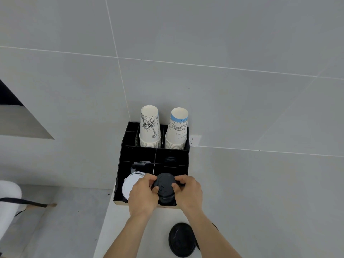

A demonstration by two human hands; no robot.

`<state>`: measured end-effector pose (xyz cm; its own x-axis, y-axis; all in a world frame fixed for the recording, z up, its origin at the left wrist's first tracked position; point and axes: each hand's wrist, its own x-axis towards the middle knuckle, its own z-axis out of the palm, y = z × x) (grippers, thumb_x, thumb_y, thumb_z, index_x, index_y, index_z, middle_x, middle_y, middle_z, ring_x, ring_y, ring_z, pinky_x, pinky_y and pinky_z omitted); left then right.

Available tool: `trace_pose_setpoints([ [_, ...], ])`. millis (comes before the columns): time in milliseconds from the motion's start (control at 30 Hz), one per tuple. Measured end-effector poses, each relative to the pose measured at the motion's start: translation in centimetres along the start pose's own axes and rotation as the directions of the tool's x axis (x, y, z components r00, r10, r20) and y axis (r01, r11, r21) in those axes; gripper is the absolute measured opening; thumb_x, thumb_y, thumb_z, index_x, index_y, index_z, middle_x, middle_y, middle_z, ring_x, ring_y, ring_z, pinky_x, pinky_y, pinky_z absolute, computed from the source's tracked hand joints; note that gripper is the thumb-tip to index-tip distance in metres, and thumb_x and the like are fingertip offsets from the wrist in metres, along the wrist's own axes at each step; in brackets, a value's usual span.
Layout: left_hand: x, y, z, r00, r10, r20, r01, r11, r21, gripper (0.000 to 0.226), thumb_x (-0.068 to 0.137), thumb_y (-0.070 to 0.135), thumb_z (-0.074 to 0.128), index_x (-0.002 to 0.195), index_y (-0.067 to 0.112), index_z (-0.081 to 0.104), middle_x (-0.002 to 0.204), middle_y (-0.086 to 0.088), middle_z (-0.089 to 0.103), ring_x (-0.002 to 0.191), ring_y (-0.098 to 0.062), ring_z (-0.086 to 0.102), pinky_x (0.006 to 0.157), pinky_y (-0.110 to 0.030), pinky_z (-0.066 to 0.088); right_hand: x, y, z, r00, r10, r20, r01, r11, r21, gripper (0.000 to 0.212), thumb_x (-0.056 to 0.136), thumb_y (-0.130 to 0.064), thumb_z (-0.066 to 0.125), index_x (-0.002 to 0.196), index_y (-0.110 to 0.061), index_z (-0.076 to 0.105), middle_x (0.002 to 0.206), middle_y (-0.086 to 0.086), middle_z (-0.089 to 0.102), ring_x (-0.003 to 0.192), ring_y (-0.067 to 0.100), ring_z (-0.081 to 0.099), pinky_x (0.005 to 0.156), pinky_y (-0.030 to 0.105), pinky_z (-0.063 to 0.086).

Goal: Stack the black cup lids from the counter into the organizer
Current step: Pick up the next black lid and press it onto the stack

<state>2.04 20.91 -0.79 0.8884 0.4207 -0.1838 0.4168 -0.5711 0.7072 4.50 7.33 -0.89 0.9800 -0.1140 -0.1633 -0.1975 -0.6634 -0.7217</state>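
A black divided organizer (pixel 122 161) stands on the white counter against the tiled wall. In its front right compartment sits a stack of black cup lids (pixel 165 187). Both hands hold the top of that stack: my left hand (pixel 142 194) pinches its left edge, my right hand (pixel 188 192) its right edge. A further small stack of black lids (pixel 182 239) lies on the counter near the front, below my right forearm. Part of the organizer's front wall is hidden behind my hands.
White lids (pixel 130 185) fill the front left compartment. Two stacks of paper cups (pixel 150 127) (pixel 176 129) stand in the rear compartments; more dark lids (pixel 170 159) lie in a middle one. A wall socket (pixel 194 140) is right of the organizer. The counter's left edge drops to the grey floor.
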Motion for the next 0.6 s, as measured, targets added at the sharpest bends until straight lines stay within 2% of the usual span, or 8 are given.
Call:
trace_pose_setpoints([
  [67,-0.3,0.4,-0.2,0.999,0.029,-0.046,-0.029,0.999,0.014,0.029,0.086,0.017,0.068,0.110,0.031,0.059,0.097,0.009,0.065,0.084,-0.013,0.063,0.067,-0.028,0.048,-0.3,0.0,-0.4,0.999,0.015,-0.052,-0.013,0.999,0.041,0.019,0.086,-0.026,0.067,0.106,-0.029,0.069,0.101,-0.008,0.068,0.087,0.012,0.067,0.082,0.032,0.055],
  [167,-1.5,0.9,-0.1,0.994,0.071,-0.088,-0.071,0.997,0.001,0.031,0.087,0.016,0.067,0.112,0.032,0.056,0.100,0.012,0.063,0.087,-0.011,0.063,0.067,-0.024,0.044,-0.9,0.6,-1.7,0.995,0.046,-0.084,-0.040,0.997,0.069,0.016,0.088,-0.027,0.063,0.103,-0.029,0.069,0.094,-0.011,0.069,0.080,0.009,0.067,0.077,0.029,0.055],
  [367,-5.5,-0.1,1.0,0.996,0.051,-0.070,-0.053,0.998,-0.020,0.017,0.090,0.023,0.063,0.100,0.034,0.056,0.093,0.016,0.064,0.078,-0.002,0.063,0.066,-0.024,0.046,-3.5,4.3,-3.5,0.981,0.184,0.054,-0.183,0.983,-0.016,0.018,0.089,-0.031,0.060,0.106,-0.029,0.067,0.098,-0.009,0.069,0.088,0.014,0.065,0.074,0.028,0.048],
  [500,-8.0,-1.5,2.1,1.000,0.004,-0.011,-0.003,1.000,0.011,0.014,0.087,0.026,0.063,0.091,0.037,0.056,0.092,0.015,0.065,0.076,-0.005,0.063,0.069,-0.027,0.048,-5.9,6.4,-3.8,0.967,0.220,0.127,-0.215,0.975,-0.051,0.023,0.090,-0.028,0.061,0.112,-0.026,0.065,0.108,-0.003,0.068,0.087,0.014,0.058,0.078,0.026,0.045],
  [600,-8.9,-2.7,2.7,0.997,-0.032,0.068,0.030,0.999,0.025,0.010,0.088,0.030,0.061,0.095,0.036,0.058,0.094,0.014,0.067,0.077,-0.005,0.064,0.074,-0.029,0.052,-7.3,7.4,-3.8,0.953,0.247,0.176,-0.237,0.969,-0.073,0.025,0.089,-0.026,0.061,0.114,-0.025,0.064,0.099,-0.005,0.068,0.081,0.013,0.059,0.076,0.025,0.048],
])
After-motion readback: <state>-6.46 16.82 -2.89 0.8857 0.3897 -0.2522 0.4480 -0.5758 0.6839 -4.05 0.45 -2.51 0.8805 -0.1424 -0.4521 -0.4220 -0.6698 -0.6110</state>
